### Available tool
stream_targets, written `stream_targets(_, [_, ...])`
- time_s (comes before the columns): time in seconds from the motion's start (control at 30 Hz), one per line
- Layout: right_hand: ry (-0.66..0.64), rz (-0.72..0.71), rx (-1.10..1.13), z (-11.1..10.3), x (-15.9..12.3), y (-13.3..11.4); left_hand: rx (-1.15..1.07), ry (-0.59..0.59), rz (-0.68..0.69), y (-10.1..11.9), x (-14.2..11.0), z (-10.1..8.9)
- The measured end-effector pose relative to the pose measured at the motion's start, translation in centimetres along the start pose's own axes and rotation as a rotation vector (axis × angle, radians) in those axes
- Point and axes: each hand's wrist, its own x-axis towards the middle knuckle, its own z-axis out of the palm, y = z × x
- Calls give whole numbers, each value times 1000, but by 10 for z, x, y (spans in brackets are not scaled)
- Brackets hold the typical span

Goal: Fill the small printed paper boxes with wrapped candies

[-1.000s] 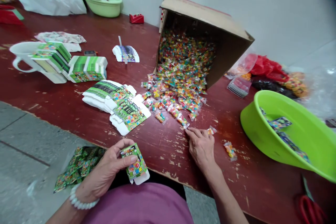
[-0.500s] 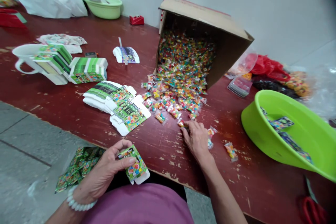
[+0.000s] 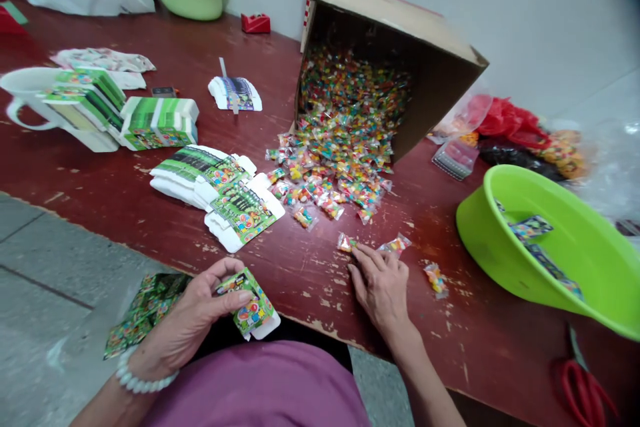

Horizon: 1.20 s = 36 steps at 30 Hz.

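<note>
Your left hand (image 3: 193, 320) is closed on a small green printed carton (image 3: 247, 303), fingers curled behind it and thumb across its face, held just over the table's near edge; your right hand (image 3: 383, 287) lies palm down on the dark red wooden table (image 3: 150, 213), its fingers slightly spread; its fingertips (image 3: 356, 251) touch a small candy packet (image 3: 346, 243), but you cannot tell from this view whether they pinch it or only rest against it; a second candy packet (image 3: 395, 245) lies just beyond those fingers, and a third candy packet (image 3: 435, 279) lies farther right on the chipped tabletop; ahead, a large heap of candy packets (image 3: 340, 147) spills from a tipped cardboard box (image 3: 385, 10), and its lower fringe stops near your right hand without touching it; left of the heap, stacked flat printed cartons (image 3: 215, 197) sit well back from the near edge, leaving open table between them and your left hand; to your right, a lime-green basin (image 3: 480, 227) holds printed cards and tilts near the table's far side, with open table between it and your right hand apart from the third candy packet; red-handled scissors (image 3: 583, 390) lie at the lower right; green printed wrappers (image 3: 145, 313) lie below the near edge, beside your left hand.
</note>
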Motion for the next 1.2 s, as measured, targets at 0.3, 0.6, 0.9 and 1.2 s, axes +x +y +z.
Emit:
stream_targets(0.3, [68, -60, -103, 6, -13, -10, -12, 36, -34, 2, 0, 1])
stream_targets(0.6, [22, -93, -146, 4, -18, -13, -15, 73, -41, 3, 2, 1])
stream_targets(0.9, [92, -82, -81, 6, -30, -13, 7, 56, -34, 7, -2, 2])
stream_targets(1.2, [216, 206, -94, -20, -51, 26, 28, 140, -77, 10, 0, 1])
